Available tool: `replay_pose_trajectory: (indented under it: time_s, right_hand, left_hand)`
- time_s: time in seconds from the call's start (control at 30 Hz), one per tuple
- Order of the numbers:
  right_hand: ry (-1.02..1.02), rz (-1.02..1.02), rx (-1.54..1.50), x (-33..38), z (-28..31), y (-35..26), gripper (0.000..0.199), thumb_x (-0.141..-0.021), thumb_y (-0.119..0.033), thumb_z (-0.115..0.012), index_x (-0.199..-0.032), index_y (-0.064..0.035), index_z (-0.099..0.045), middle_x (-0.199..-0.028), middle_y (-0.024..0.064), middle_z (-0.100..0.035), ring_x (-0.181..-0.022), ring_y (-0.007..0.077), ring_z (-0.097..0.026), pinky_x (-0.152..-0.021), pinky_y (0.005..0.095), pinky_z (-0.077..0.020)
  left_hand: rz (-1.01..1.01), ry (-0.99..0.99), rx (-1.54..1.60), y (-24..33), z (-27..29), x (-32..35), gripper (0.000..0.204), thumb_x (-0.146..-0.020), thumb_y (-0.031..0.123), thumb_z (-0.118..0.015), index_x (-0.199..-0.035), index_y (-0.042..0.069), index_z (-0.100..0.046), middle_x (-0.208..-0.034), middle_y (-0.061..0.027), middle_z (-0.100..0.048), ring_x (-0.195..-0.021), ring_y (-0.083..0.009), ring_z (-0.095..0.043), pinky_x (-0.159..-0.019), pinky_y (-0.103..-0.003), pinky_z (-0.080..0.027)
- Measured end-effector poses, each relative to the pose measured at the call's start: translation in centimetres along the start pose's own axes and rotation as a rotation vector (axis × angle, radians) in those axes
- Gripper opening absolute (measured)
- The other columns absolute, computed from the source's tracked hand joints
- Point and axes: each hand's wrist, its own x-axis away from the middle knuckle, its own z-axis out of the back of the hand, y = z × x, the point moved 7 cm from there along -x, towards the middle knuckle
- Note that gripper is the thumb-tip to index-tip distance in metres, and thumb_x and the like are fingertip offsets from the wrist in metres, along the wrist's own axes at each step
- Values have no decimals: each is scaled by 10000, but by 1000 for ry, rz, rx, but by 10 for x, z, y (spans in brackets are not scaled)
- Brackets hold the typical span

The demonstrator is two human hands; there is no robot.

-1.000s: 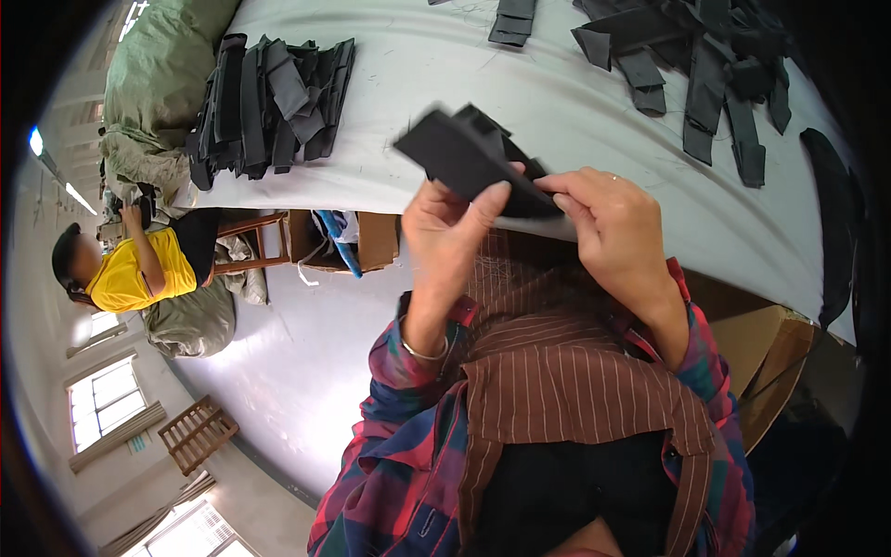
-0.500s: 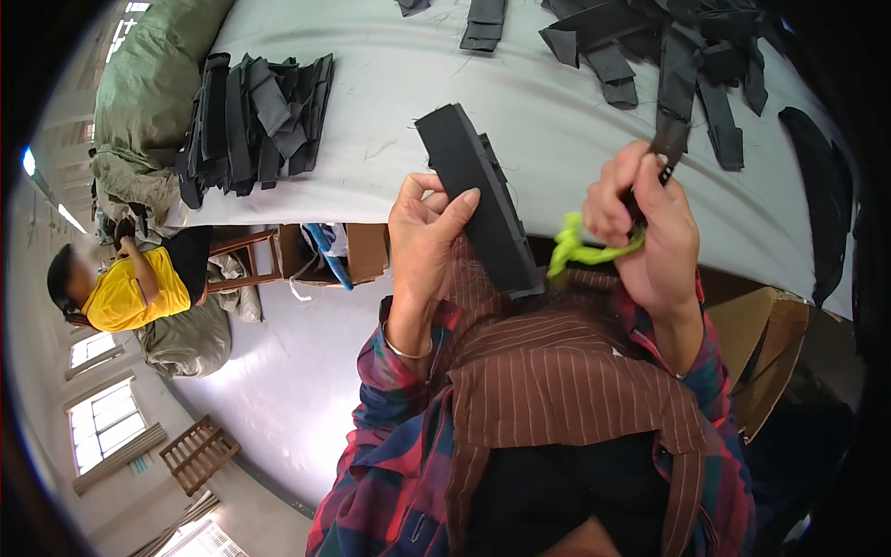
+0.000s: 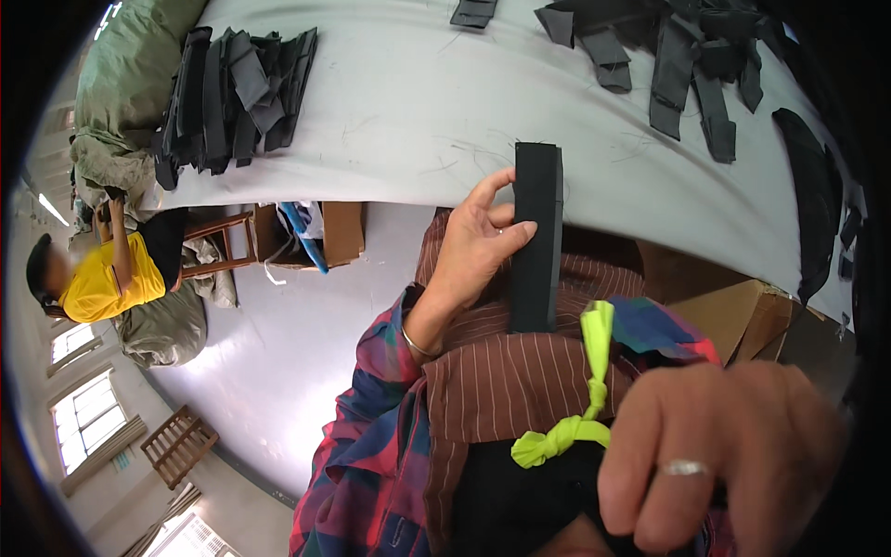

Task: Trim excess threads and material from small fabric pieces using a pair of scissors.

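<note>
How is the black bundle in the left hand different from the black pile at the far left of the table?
The bundle is neat, narrow and upright in the grip of the left hand; the pile lies untouched on the grey table. The bundle's edges line up squarely; the pile's pieces overlap loosely and fan out. The pile spreads wider. Both look like dark fabric strips.
</note>
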Motion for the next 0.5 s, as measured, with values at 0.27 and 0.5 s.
replay_pose_trajectory:
  time_s: [0.27, 0.5]
  right_hand:
    - [2, -32, 39, -27, -2, 18, 203, -980, -233, -438, -805, -136, -469, -687, 85, -601, -516, 213, -495, -499, 326, -426]
    - [-9, -29, 117, 4, 6, -19, 207, -967, -205, -464, -776, -136, -506, -693, 68, -615, -528, 209, -512, -493, 331, -436]
  left_hand:
    - [53, -127, -12, -8, -3, 1, 545, -883, -43, -496, -1357, 34, -237, -1132, -269, -616, -947, -223, -659, -800, -334, -566]
    - [35, -153, -33, -7, -2, 1, 708, -900, -38, -463, -1474, 93, -70, -1146, -288, -600, -884, -282, -682, -769, -372, -575]
